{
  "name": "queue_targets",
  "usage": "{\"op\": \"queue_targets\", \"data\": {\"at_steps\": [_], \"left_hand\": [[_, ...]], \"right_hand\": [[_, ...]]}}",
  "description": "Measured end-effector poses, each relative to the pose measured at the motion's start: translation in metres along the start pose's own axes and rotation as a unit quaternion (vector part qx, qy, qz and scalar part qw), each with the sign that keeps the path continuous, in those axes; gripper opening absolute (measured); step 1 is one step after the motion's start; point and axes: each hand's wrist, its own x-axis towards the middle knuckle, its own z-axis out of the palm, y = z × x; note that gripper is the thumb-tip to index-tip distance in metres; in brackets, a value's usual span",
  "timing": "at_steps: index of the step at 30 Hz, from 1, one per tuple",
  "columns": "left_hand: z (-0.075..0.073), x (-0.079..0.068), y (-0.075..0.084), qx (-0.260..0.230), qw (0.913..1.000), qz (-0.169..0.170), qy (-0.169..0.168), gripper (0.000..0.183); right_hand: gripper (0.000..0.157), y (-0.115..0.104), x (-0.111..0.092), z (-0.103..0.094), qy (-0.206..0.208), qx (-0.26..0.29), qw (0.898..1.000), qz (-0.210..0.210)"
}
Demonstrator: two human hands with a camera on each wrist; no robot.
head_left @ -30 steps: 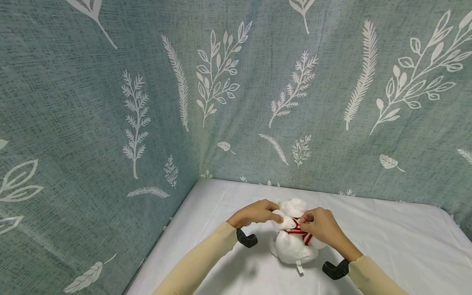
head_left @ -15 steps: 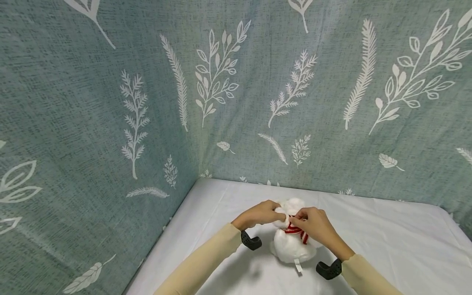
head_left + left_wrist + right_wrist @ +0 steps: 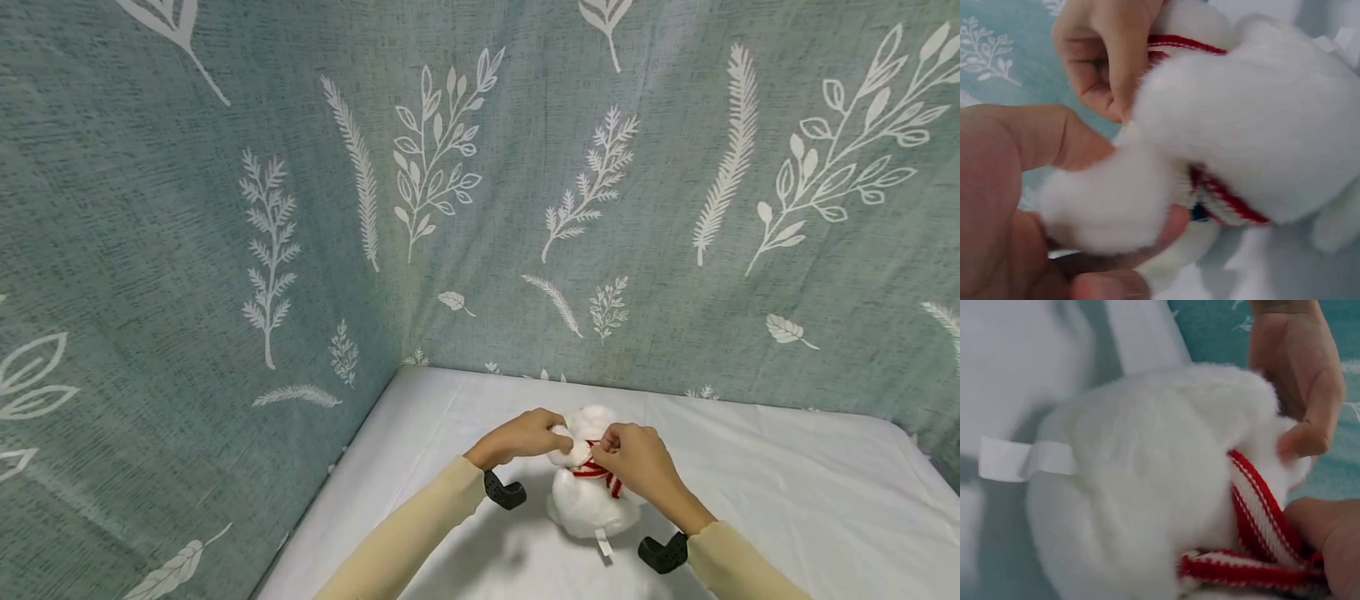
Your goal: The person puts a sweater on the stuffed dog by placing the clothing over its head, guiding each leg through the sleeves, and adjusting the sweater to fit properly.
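Note:
A white plush toy point(image 3: 592, 504) sits on the white-covered table with its tag side toward me. It wears a red-and-white knitted garment point(image 3: 1263, 509) with straps, its edges trimmed in red. My left hand point(image 3: 523, 435) grips a fluffy white limb point(image 3: 1113, 200) of the toy between thumb and fingers, at its upper left. With thumb and fingertips, my right hand point(image 3: 639, 460) pinches a strap on the toy's upper back, close to the left hand. The fingertips partly hide the pinched spot. The toy's front faces away.
A white cloth tag point(image 3: 1025, 460) sticks out from the toy's lower end. White sheeting point(image 3: 787, 483) covers the table. Blue-green leaf-print fabric point(image 3: 480, 208) stands behind it and along its left side. Black wrist mounts point(image 3: 504, 490) sit at both wrists.
My right hand has shifted left, nearer the left hand, taking the strap with it. The toy has moved slightly left. My left hand keeps its grip on the limb.

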Motion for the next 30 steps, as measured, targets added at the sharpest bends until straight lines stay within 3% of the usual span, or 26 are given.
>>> {"op": "queue_targets", "data": {"at_steps": [4, 8, 12, 15, 18, 26, 30], "left_hand": [[-0.004, 0.0, -0.001, 0.0, 0.9997, -0.023, -0.01, 0.023], [-0.005, -0.003, 0.0, -0.004, 0.9993, -0.033, -0.017, 0.032], [-0.006, -0.005, -0.002, -0.009, 0.9988, -0.045, -0.02, 0.041], [-0.007, -0.007, -0.003, -0.006, 0.9984, -0.052, -0.021, 0.046], [-0.007, -0.007, -0.002, 0.0, 0.9976, -0.065, -0.024, 0.052], [-0.003, -0.003, -0.002, -0.056, 0.9951, -0.073, -0.036, 0.06], [-0.001, -0.001, -0.002, -0.06, 0.9939, -0.078, -0.049, 0.053]], "right_hand": [[0.017, 0.005, 0.0, -0.006, -0.019, 0.061, 0.998, 0.015], [0.03, 0.014, -0.003, -0.016, -0.037, 0.122, 0.988, 0.092], [0.038, 0.026, -0.008, -0.024, -0.071, 0.131, 0.977, 0.154], [0.045, 0.034, -0.011, -0.026, -0.122, 0.15, 0.961, 0.2], [0.053, 0.042, -0.014, -0.024, -0.164, 0.187, 0.937, 0.246], [0.054, 0.048, -0.018, -0.011, -0.193, 0.31, 0.883, 0.295], [0.051, 0.046, -0.017, -0.007, -0.206, 0.345, 0.864, 0.303]]}}
